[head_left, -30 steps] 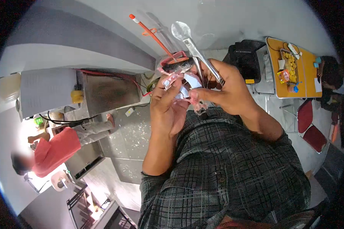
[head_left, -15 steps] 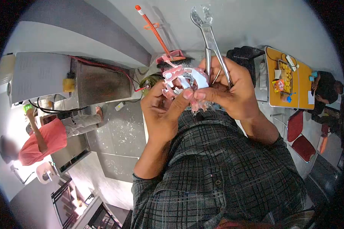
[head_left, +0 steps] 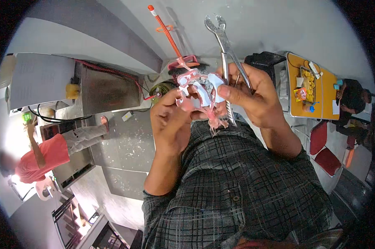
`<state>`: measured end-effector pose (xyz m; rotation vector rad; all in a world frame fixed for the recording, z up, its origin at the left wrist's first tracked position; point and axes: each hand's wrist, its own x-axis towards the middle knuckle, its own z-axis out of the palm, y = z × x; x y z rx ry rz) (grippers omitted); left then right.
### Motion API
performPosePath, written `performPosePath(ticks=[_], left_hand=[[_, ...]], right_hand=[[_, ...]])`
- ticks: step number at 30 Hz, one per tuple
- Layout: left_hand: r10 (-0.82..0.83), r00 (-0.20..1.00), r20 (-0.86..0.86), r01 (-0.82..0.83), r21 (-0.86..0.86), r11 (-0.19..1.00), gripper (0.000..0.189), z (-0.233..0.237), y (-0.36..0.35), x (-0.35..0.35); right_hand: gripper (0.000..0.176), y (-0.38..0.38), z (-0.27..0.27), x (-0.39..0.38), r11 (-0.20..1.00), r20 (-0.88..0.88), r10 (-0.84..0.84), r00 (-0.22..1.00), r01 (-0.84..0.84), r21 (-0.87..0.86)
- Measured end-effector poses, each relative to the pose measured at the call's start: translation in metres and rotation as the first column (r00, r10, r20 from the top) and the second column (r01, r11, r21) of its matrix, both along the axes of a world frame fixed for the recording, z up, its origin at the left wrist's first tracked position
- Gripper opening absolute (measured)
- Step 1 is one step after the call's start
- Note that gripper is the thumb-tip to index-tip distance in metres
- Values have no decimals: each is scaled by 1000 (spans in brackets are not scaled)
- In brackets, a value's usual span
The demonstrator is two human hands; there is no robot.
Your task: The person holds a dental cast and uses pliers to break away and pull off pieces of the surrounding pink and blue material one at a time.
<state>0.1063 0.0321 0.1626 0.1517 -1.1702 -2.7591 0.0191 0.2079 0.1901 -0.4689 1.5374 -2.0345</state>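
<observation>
Between my hands, in front of my chest, is an irregular pink-and-white piece [head_left: 203, 94] with white curved patches, openings and a ragged pink lower end. My left hand [head_left: 170, 122] pinches its left side, the fingers partly behind it. The thumb of my right hand [head_left: 254, 97] presses on the right white patch. That same hand also keeps a pair of metal pliers [head_left: 223, 43] among its fingers, the whitish-smeared jaws pointing up and away from me. What the fingertips do behind the piece is hidden.
An orange-red stick [head_left: 166, 33] rises beyond the piece. At right, a yellow table [head_left: 326, 93] carries a tray and packets, with a person [head_left: 353, 101] beyond it and a red chair [head_left: 319, 139] nearby. A person in a red shirt [head_left: 46, 153] is at left, by a metal cabinet [head_left: 108, 91].
My thumbs have moved apart, showing more of the pink-and-white piece. My left thumb has shifted left and down. The pliers have tilted slightly left, and a handle now shows below the piece.
</observation>
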Motion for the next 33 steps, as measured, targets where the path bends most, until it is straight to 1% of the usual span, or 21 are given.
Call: performPosePath(ticks=[1,2,6,8,9,11,12,14,17,20,23,24,25,26,27,28,29,30,31,32,33], left_hand=[[-38,999,-24,41,96,995,26,1,-1,0],[-37,999,-25,39,99,994,26,-1,-3,0],[-24,997,-72,28,49,998,24,-14,-6,5],[-16,995,-94,20,38,999,23,-14,-6,7],[4,995,-96,-2,22,1000,22,-13,-5,7],[26,995,-99,-25,8,1000,21,-12,-5,9],[30,996,-81,-31,-2,1000,21,-12,-6,9],[35,997,-64,-36,-12,999,21,-11,-7,11],[44,998,-52,-45,-17,999,20,-8,-5,11],[86,996,-37,-87,-13,996,17,-4,-1,10],[97,993,-63,-99,-36,994,13,-5,0,9],[108,992,-62,-114,-100,988,12,-7,0,8],[120,991,-61,-129,-164,978,12,-8,-1,8],[124,990,-61,-133,-165,977,12,-10,0,8],[175,984,-33,-178,-236,955,13,-11,0,7],[229,973,-8,-220,-307,926,14,-12,2,7],[234,972,-11,-226,-308,924,14,-12,2,6],[264,964,30,-237,-353,905,16,-11,4,4],[295,953,70,-245,-398,884,19,-11,5,2],[299,952,68,-249,-398,883,19,-11,8,0],[321,947,7,-296,-372,880,22,-11,11,-4]], right_hand=[[32,-1,4,0,1000,3,-5,1000,5,-8],[29,-3,6,1,1000,7,-10,1000,10,-16],[29,-2,3,2,999,26,-27,999,28,-46],[32,3,-1,2,1000,17,-9,1000,8,12],[32,2,0,2,1000,16,-7,1000,7,13],[33,2,6,4,997,-36,1,999,2,79],[33,1,8,5,997,-37,2,999,1,81],[33,-1,12,8,1000,-53,-19,998,19,-3],[34,-1,12,10,1000,-15,-21,1000,21,-1],[35,0,10,11,999,-58,-30,998,32,28],[37,-2,11,13,1000,-49,-23,999,24,8],[37,-3,13,14,1000,-50,-21,999,21,6],[38,-6,17,16,999,-31,-22,999,21,-38],[38,-7,19,19,996,-11,-22,1000,21,-83],[38,-7,17,20,996,-12,-18,1000,17,-84],[38,-5,12,21,999,-56,-4,998,2,-48],[38,-5,9,22,1000,-103,11,995,-12,-12],[38,-6,8,23,1000,-106,15,994,-17,-14],[37,-8,8,25,1000,-66,-7,998,6,-11],[36,-9,8,25,1000,-26,-30,999,30,-7],[36,-9,5,24,1000,-28,-27,999,27,-8]])
